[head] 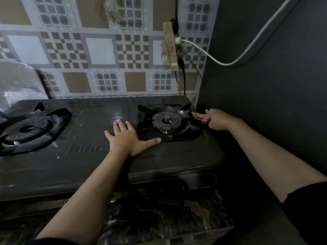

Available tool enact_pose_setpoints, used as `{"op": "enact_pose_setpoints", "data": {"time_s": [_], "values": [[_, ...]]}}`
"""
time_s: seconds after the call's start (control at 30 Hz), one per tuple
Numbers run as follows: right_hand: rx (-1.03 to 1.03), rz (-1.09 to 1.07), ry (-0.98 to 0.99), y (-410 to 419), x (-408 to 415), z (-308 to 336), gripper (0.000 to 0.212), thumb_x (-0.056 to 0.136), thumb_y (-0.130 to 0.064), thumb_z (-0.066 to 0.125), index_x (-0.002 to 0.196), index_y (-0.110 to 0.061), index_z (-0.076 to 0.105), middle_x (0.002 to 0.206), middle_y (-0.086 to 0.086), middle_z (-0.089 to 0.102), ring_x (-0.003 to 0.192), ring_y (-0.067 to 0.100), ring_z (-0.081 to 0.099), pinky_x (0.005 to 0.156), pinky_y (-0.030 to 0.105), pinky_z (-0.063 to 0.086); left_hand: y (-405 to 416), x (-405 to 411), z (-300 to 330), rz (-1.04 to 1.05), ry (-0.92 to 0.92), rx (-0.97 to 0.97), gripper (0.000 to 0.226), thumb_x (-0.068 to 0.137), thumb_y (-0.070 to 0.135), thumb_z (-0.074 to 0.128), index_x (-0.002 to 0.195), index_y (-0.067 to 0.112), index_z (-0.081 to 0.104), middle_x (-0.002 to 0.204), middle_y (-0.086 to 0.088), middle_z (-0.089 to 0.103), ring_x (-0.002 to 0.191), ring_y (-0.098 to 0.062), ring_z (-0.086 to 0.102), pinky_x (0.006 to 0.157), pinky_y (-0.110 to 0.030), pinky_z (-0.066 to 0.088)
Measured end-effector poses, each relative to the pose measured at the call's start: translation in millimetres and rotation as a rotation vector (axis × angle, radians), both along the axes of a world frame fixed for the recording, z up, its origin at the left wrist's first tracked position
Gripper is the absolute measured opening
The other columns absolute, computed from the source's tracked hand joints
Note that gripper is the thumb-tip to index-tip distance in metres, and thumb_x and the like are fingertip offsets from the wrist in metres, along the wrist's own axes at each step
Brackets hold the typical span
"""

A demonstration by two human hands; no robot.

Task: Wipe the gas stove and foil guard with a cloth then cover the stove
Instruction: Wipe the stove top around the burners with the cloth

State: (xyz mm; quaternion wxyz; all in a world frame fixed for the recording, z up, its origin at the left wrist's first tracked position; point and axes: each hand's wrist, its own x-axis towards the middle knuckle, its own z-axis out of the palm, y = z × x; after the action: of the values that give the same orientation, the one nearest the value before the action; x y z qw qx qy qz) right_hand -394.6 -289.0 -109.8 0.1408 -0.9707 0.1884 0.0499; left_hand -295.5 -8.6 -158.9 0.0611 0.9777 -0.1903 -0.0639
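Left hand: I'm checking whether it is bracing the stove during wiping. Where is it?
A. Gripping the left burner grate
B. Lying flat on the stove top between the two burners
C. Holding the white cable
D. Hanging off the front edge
B: the left hand lies flat, fingers spread, on the stove top between the left burner and the right burner.

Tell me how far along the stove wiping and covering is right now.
Early to midway, at a guess. The gas stove is uncovered, both burners showing, so covering is left. In hand: the right hand pinches a small yellowish piece, possibly the cloth, at the stove's right edge, while the left hand presses flat on top. Whether the foil guard at far left is wiped, I cannot tell.
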Motion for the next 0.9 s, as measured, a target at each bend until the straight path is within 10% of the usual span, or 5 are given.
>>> {"op": "enact_pose_setpoints", "data": {"time_s": [0.2, 0.6, 0.77, 0.9], "values": [[0.092, -0.075, -0.052, 21, -36, -5, 0.044, 0.089, 0.007, 0.046, 0.121, -0.014, 0.066, 0.14, 0.004, 0.052, 0.133, 0.023, 0.044, 0.102, 0.018, 0.032, 0, -1, 0, -0.009, -0.009, -0.008, 0.148, 0.043, 0.104, 0.022, 0.154, 0.008, 0.003, 0.161, -0.019, -0.005, 0.148, -0.034, -0.005, 0.113, -0.063, 0.004], [-0.044, -0.08, -0.073, 74, -72, -23, 0.058, 0.082, 0.007, 0.046, 0.132, -0.02, 0.056, 0.144, 0.005, 0.045, 0.132, 0.028, 0.041, 0.111, 0.035, 0.037, 1, -3, 0, -0.006, -0.005, -0.017, 0.15, 0.042, 0.105, 0.021, 0.154, 0.007, 0.003, 0.16, -0.02, -0.004, 0.148, -0.034, -0.005, 0.113, -0.062, 0.002], [0.038, 0.135, -0.156, 112, -67, -39, 0.062, 0.08, 0.01, 0.045, 0.134, -0.018, 0.055, 0.15, -0.007, 0.038, 0.142, 0.011, 0.028, 0.11, 0.013, 0.009, 1, -3, 1, -0.005, -0.003, -0.016, 0.151, 0.041, 0.105, 0.02, 0.154, 0.007, 0.004, 0.16, -0.019, -0.003, 0.148, -0.035, -0.004, 0.113, -0.063, 0.003], [0.202, 0.098, -0.236, 98, -61, -28, 0.065, 0.068, 0.008, 0.041, 0.111, -0.031, 0.07, 0.129, -0.006, 0.062, 0.126, 0.013, 0.051, 0.112, 0.027, 0.036, 2, -4, 1, -0.01, -0.004, -0.017, 0.15, 0.042, 0.105, 0.02, 0.154, 0.007, 0.004, 0.16, -0.019, -0.004, 0.148, -0.034, -0.005, 0.113, -0.062, 0.003]]}}
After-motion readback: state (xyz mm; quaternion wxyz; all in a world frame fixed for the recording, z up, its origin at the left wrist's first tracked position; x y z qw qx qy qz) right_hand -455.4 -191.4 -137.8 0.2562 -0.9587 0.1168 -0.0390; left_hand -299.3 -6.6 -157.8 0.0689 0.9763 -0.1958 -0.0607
